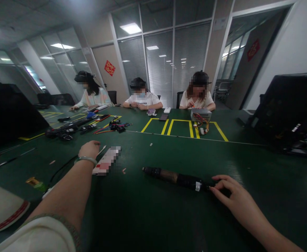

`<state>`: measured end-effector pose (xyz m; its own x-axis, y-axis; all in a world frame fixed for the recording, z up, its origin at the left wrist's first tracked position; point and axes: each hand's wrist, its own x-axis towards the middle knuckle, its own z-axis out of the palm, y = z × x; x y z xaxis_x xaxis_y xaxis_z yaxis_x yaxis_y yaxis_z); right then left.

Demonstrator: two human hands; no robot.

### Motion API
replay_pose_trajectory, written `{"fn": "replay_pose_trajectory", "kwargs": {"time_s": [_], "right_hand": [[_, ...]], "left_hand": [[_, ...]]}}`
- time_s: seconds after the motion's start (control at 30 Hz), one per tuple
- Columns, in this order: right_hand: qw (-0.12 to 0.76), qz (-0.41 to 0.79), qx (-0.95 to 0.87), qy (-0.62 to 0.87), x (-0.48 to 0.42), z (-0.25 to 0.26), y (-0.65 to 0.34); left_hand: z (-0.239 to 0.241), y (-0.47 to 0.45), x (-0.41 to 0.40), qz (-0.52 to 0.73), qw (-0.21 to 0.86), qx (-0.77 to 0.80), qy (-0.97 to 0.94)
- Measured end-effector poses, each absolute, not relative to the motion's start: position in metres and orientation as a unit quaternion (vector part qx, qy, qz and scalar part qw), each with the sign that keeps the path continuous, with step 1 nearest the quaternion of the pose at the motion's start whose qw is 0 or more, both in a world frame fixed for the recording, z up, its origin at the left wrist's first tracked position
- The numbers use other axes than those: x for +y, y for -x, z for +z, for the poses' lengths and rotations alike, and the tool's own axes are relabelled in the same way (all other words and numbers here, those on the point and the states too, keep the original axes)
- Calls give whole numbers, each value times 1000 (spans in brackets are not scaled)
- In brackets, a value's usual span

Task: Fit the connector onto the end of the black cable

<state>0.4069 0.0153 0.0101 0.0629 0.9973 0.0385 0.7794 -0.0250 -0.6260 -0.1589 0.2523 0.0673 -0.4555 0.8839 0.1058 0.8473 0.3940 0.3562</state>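
Both hands on green table [169, 217], lower frame.
Right hand [234, 197] pinches black cylinder [178, 178] end; left hand [90, 149], loosely curled, empty, touches flat card [106, 160].

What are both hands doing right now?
Left hand: curled, resting on the white packet.
Right hand: fingers pinching the end of the black tool.
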Motion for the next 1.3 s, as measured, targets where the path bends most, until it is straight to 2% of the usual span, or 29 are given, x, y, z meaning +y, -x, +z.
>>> {"fn": "replay_pose_trajectory", "kwargs": {"time_s": [0.13, 0.27, 0.47, 0.53, 0.67, 0.8, 1.0, 1.3], "right_hand": [[267, 208, -652, 678, 16, 10, -406], [272, 222, -650, 674, 15, 11, -406], [277, 223, -652, 670, 12, 17, -403], [282, 214, -653, 670, 12, 18, -402], [297, 178, -676, 650, 13, 15, -403], [314, 152, -689, 635, 14, 12, -403], [307, 147, -684, 645, 10, 16, -401], [306, 166, -669, 656, 11, 17, -401]], "left_hand": [[83, 148, 243, 230, 59, 869, -435], [96, 104, 225, 299, 78, 817, -487], [89, -38, 142, 311, 168, 610, -709], [82, -90, 96, 270, 192, 474, -816], [66, -171, 27, 226, 111, 320, -913], [51, -207, 26, 193, 49, 310, -930], [45, -206, 65, 172, 59, 313, -932], [39, -210, 59, 207, 50, 322, -923]]}}
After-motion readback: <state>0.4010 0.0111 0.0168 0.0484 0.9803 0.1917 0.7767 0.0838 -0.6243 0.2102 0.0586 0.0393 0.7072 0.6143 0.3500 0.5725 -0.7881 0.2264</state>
